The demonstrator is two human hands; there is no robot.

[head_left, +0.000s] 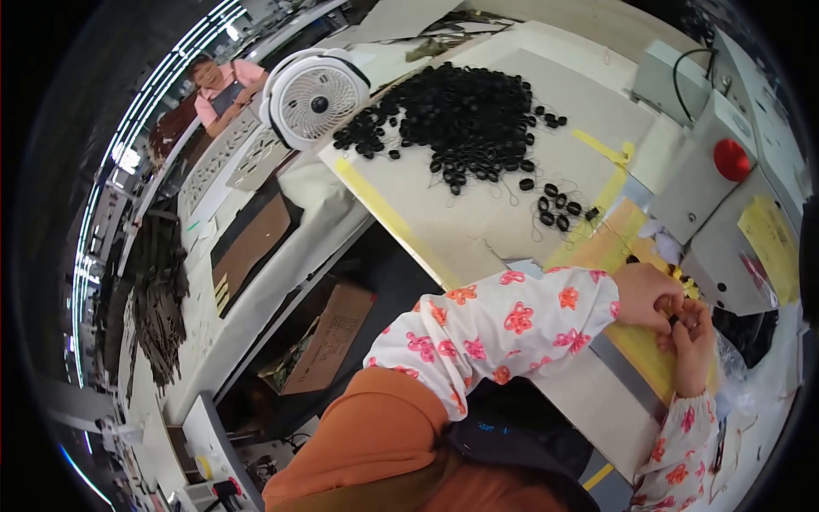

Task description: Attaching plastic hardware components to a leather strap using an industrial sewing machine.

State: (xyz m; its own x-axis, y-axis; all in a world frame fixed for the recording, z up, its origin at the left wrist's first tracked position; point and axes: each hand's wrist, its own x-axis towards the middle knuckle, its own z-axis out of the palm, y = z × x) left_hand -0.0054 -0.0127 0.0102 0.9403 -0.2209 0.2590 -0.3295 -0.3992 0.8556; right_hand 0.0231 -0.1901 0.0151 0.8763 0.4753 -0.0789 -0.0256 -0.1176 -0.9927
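Observation:
My left hand (pixel 645 295) and my right hand (pixel 694 343) meet at the right of the worktable, fingers pinched together. Between their fingertips is a small black loop (pixel 673 320), mostly covered by the fingers. Its exact shape is hard to see. A big heap of black loops (pixel 465 111) with thin loose threads lies farther back on the pale board (pixel 426 218). Several loose loops (pixel 561 206) sit apart from the heap, closer to my hands. Under my hands is a yellow-covered surface (pixel 636 346) beside the grey machine.
A grey machine (pixel 695 162) with a red round button (pixel 731 160) stands at the right. A white fan (pixel 317 104) is at the back left. Beyond it, a person (pixel 223 90) works at another table. A cardboard box (pixel 328 340) sits below the tabletop, left of my arm.

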